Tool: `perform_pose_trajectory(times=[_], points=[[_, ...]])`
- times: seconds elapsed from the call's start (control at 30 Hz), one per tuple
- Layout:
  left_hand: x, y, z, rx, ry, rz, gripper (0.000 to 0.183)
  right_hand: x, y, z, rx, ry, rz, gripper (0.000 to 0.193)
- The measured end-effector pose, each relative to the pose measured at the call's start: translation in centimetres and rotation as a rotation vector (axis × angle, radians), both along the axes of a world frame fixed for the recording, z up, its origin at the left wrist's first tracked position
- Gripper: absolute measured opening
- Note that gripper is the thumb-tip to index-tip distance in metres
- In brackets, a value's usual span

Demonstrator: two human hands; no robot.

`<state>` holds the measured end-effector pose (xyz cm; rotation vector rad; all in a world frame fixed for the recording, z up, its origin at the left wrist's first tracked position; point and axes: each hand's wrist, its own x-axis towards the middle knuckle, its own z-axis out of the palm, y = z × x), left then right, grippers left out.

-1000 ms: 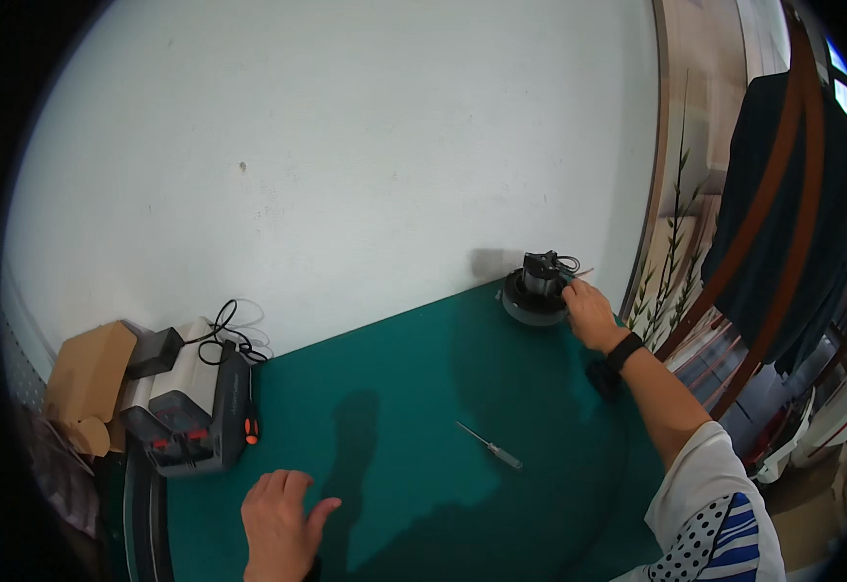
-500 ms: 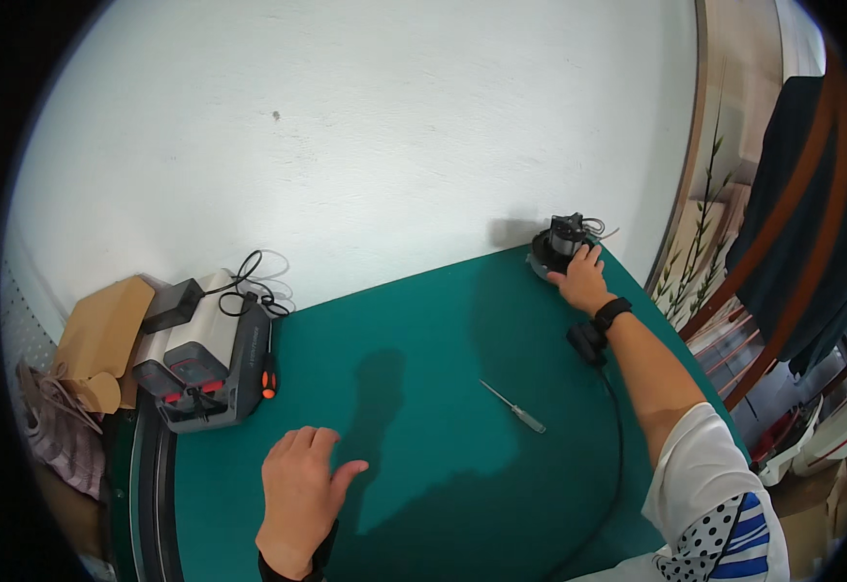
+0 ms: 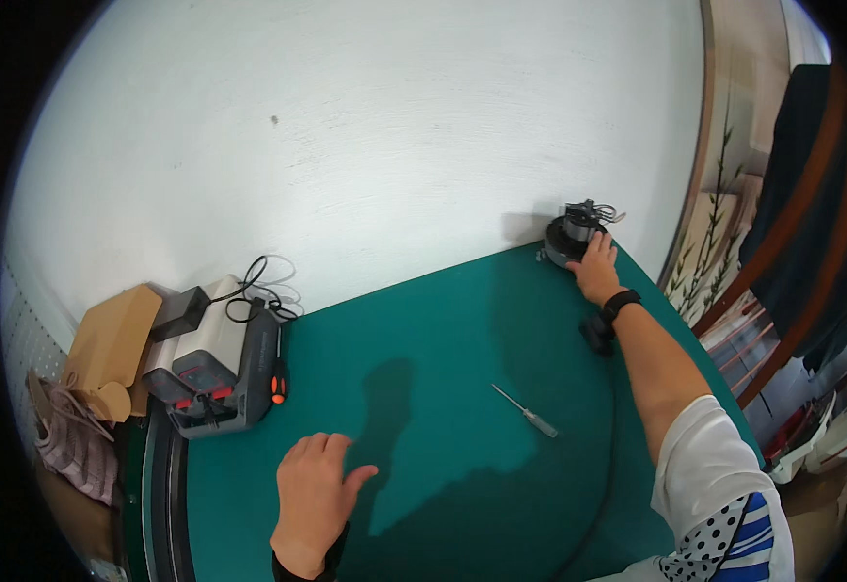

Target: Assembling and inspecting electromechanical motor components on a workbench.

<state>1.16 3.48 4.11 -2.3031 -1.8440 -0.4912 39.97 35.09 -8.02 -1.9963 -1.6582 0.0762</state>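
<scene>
At the far right corner of the green table stands a round black motor unit (image 3: 569,238) with a metal cylinder and thin wires on top. My right hand (image 3: 598,272) has its fingers and thumb against the near right side of this unit, gripping it; part of the fingertips' contact is hidden. My left hand (image 3: 314,500) hovers over the near left part of the table, palm down, thumb spread, with nothing in it. A screwdriver (image 3: 525,411) with a clear handle lies between the two hands.
A black plug-like device (image 3: 596,335) with a cable lies beside my right wrist. On the left stand a grey and white charger-like machine (image 3: 220,388), an orange-handled screwdriver (image 3: 279,386), a black adapter (image 3: 180,312) and a cardboard box (image 3: 113,339). A white wall (image 3: 365,175) borders the table's back.
The motor unit has moved slightly farther back toward the wall, with my right hand on it. My left hand keeps about the same pose. The whole view has shifted a little.
</scene>
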Motion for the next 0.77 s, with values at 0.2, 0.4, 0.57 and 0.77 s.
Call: perform_pose_trajectory(times=[0.2, 0.4, 0.57, 0.77], points=[[1.1, -0.6, 0.1, -0.032, 0.01, 0.003, 0.037, 3.3, -2.2, -1.7, 0.158, 0.13, 0.323, 0.099], [0.6, -4.9, 0.3, 0.056, 0.001, 0.046, 0.034, 3.3, -11.9, 3.0, 0.351, 0.111, 0.55, 0.045], [-2.8, -13.1, -1.2, 0.081, -0.046, 0.098, 0.024, -0.9, -21.9, 6.2, 0.481, 0.252, 0.936, 0.02], [-9.6, -30.1, -4.2, 0.184, -0.418, 0.951, 0.019, -11.5, -31.2, 7.8, 0.141, 0.13, 1.588, 0.021]])
